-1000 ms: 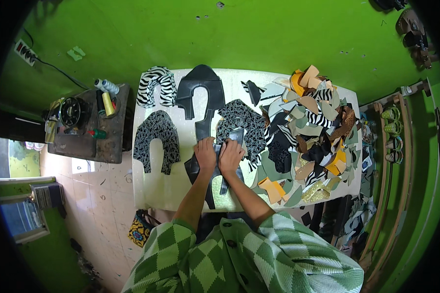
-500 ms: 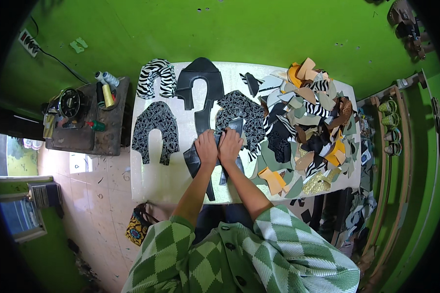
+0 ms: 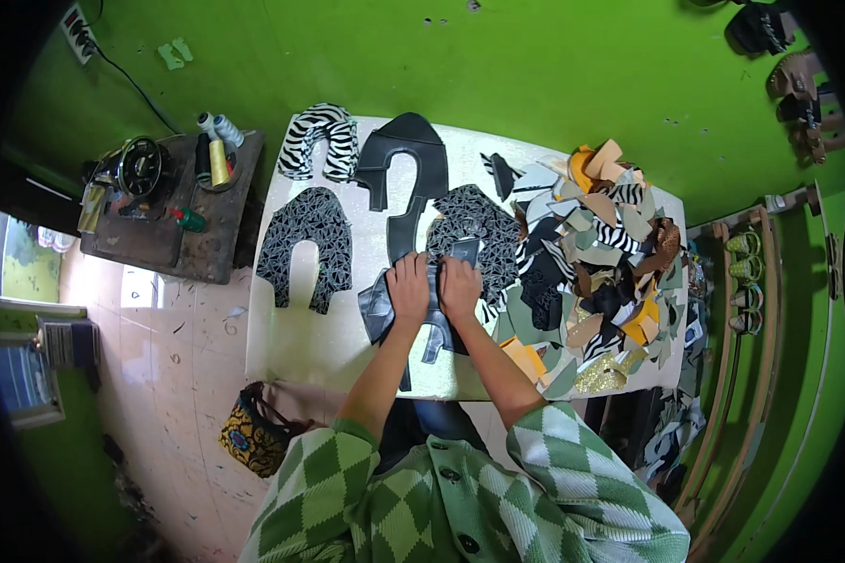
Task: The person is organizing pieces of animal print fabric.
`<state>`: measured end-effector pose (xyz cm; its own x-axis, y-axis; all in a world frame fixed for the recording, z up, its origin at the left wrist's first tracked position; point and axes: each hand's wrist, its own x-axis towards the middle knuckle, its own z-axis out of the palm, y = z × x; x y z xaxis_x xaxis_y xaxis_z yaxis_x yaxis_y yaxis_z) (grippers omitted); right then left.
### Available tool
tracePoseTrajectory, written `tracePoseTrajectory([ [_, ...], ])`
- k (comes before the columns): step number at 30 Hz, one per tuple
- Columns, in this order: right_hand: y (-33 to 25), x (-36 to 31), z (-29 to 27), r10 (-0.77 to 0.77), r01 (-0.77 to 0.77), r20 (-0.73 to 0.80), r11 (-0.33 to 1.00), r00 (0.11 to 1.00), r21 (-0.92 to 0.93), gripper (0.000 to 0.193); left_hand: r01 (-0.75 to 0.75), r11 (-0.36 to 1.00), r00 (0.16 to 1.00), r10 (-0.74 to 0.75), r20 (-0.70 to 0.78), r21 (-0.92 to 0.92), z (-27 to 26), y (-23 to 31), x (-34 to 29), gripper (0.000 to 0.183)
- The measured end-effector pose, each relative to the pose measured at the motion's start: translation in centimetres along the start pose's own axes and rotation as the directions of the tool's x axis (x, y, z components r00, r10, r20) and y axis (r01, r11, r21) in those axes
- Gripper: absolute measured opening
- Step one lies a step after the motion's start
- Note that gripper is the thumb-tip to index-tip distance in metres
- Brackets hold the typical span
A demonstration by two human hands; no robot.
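My left hand (image 3: 408,289) and my right hand (image 3: 460,289) are side by side over a black leather piece (image 3: 377,306) near the table's front middle, fingers bent and pressed onto it. The undersides of the fingers are hidden. Beyond my hands, a black arch-shaped piece (image 3: 429,155) has a long strip (image 3: 404,232) running down toward them. Just past my right hand, a grey-and-black patterned piece (image 3: 479,220) lies under part of the leather. A matching patterned arch (image 3: 307,225) and a zebra-striped arch (image 3: 300,141) lie to the left.
A heap of mixed offcuts (image 3: 601,244) covers the right of the white table (image 3: 300,357). Left, a sewing machine (image 3: 141,169) and thread cones (image 3: 219,161) stand on a dark stand (image 3: 216,253). Shoes sit on a wooden rack (image 3: 723,375). A patterned bag (image 3: 258,436) rests below the table.
My hands have moved slightly apart and lie flatter on the black leather, whose parts have shifted beneath them. The whole view has tilted a little.
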<state>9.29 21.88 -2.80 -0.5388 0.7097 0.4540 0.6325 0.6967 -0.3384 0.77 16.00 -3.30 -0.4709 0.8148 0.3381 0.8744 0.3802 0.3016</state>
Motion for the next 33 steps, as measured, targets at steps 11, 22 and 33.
tracePoseTrajectory([
  [11, 0.3, 0.4, -0.6, 0.213, -0.208, -0.003, 0.958, 0.977, 0.199, 0.013, 0.105, 0.990, 0.994, -0.106, -0.007, -0.095, -1.0, 0.4, 0.2, 0.025],
  [22, 5.7, -3.3, -5.0, 0.317, -0.526, 0.427, 0.619, 0.847, 0.583, 0.014, 0.316, 0.913, 0.948, -0.314, 0.051, -0.258, -6.5, -4.6, -2.4, 0.011],
  [33, 3.8, -5.2, -5.7, 0.487, -0.694, 0.587, 0.695, 0.647, 0.188, 0.023, 0.463, 0.884, 0.837, -0.411, 0.362, -0.066, -7.9, -5.0, -4.0, 0.019],
])
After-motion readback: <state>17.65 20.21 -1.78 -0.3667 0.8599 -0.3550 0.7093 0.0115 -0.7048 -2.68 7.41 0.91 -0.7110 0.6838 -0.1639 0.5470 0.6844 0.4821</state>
